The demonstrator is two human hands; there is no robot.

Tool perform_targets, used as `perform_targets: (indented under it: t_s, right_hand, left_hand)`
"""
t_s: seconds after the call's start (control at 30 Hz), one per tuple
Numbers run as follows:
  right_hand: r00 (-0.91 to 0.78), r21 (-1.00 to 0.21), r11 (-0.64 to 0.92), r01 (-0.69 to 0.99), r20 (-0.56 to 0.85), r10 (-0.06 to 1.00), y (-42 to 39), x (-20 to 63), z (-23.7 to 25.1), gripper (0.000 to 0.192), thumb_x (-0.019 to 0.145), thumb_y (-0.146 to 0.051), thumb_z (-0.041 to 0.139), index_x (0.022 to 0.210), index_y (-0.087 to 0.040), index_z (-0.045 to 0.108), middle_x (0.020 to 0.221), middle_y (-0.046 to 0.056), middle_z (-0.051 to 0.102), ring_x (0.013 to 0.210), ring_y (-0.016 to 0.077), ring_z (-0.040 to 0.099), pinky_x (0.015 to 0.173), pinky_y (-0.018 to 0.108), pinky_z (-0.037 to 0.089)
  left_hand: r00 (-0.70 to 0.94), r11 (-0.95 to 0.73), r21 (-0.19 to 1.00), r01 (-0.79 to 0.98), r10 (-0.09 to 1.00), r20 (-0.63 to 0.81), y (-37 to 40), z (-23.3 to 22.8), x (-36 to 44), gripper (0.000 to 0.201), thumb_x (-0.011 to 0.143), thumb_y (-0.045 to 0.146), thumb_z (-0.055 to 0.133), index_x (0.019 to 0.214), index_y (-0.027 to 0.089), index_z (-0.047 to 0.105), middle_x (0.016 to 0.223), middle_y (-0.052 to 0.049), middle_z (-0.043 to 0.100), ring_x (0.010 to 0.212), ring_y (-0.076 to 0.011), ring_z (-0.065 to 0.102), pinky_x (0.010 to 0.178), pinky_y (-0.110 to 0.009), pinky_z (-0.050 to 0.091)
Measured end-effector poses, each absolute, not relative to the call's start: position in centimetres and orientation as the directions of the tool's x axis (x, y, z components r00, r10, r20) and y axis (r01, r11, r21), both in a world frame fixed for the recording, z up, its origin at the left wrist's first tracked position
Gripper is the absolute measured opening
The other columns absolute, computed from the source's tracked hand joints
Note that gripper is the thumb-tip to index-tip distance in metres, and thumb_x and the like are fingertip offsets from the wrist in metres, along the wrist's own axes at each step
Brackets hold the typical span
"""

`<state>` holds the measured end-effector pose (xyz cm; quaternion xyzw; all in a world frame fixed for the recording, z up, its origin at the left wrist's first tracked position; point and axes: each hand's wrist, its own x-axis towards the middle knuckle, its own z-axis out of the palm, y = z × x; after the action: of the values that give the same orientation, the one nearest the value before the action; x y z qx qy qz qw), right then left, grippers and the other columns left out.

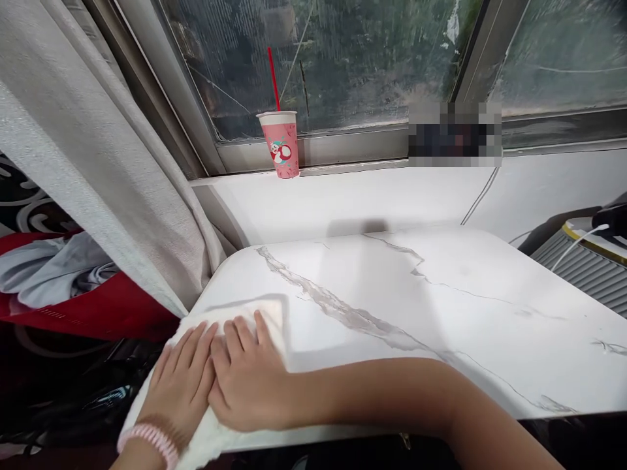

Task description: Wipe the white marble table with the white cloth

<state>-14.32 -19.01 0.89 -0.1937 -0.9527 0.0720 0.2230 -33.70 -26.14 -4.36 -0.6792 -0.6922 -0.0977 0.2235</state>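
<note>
A white cloth (272, 313) lies spread over the left end of the marble-patterned table (372, 307), part of it hanging past the near edge. Pressed flat on it is my left hand (181, 372), fingers stretched out, with a pink coiled band (148, 438) around the wrist. My right hand (247, 375) rests palm down beside it on the same cloth, its fingers slightly spread and its thumb side against the left hand. Both palms hide the middle of the cloth. Neither hand is wrapped around anything.
On the window ledge stands a pink paper cup (284, 150) with a red straw. A grey curtain (112, 143) hangs at the left, above a red bag (122, 303) holding clothes. Right of the table is a grey ribbed surface (582, 264) with a white cable (578, 243).
</note>
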Motion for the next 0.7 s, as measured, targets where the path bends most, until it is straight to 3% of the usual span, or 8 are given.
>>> perform_targets:
  t_s: [0.17, 0.3, 0.47, 0.7]
  right_hand:
    - [-0.856, -0.200, 0.940, 0.277, 0.394, 0.336, -19.7, -13.4, 1.3, 0.061, 0.094, -0.039, 0.043, 0.142, -0.001, 0.044, 0.148, 0.021, 0.044, 0.139, 0.0371, 0.035, 0.117, 0.060, 0.026]
    - [-0.842, -0.202, 0.940, 0.275, 0.420, 0.337, -17.3, -14.7, 1.0, 0.059, 0.093, -0.039, 0.045, 0.138, -0.001, 0.047, 0.143, 0.020, 0.050, 0.134, 0.0357, 0.039, 0.116, 0.061, 0.026]
    - [-0.800, -0.219, 0.910, 0.352, 0.434, 0.414, -10.9, -17.2, 0.3, 0.052, 0.095, -0.035, 0.043, 0.136, -0.003, 0.048, 0.139, 0.018, 0.052, 0.129, 0.0316, 0.042, 0.116, 0.059, 0.024]
    - [-0.728, -0.271, 0.831, 0.486, 0.401, 0.557, -0.9, -19.9, -0.3, 0.043, 0.097, -0.028, 0.043, 0.135, -0.008, 0.049, 0.144, 0.016, 0.050, 0.135, 0.0274, 0.039, 0.120, 0.056, 0.018]
  left_hand:
    - [0.057, 0.027, -0.192, 0.981, 0.906, 0.418, -28.5, -4.6, -33.3, 0.068, 0.090, 0.030, 0.026, 0.157, 0.022, 0.017, 0.144, -0.014, 0.052, 0.130, -0.0351, 0.050, 0.105, -0.057, 0.038]
    - [-0.055, 0.118, -0.129, 0.985, 0.911, 0.409, -25.1, -4.4, -34.1, 0.062, 0.092, 0.031, 0.021, 0.153, 0.023, 0.032, 0.137, -0.015, 0.058, 0.125, -0.0354, 0.054, 0.103, -0.059, 0.039]
    - [-0.132, 0.161, -0.064, 0.985, 0.938, 0.319, -16.3, -2.8, -35.2, 0.057, 0.091, 0.031, 0.022, 0.138, 0.018, 0.051, 0.136, -0.016, 0.058, 0.128, -0.0344, 0.051, 0.106, -0.056, 0.038]
    - [-0.125, 0.144, -0.066, 0.987, 0.966, 0.226, -3.8, -0.1, -35.3, 0.049, 0.092, 0.030, 0.029, 0.133, 0.018, 0.053, 0.137, -0.015, 0.058, 0.126, -0.0308, 0.053, 0.107, -0.050, 0.038]
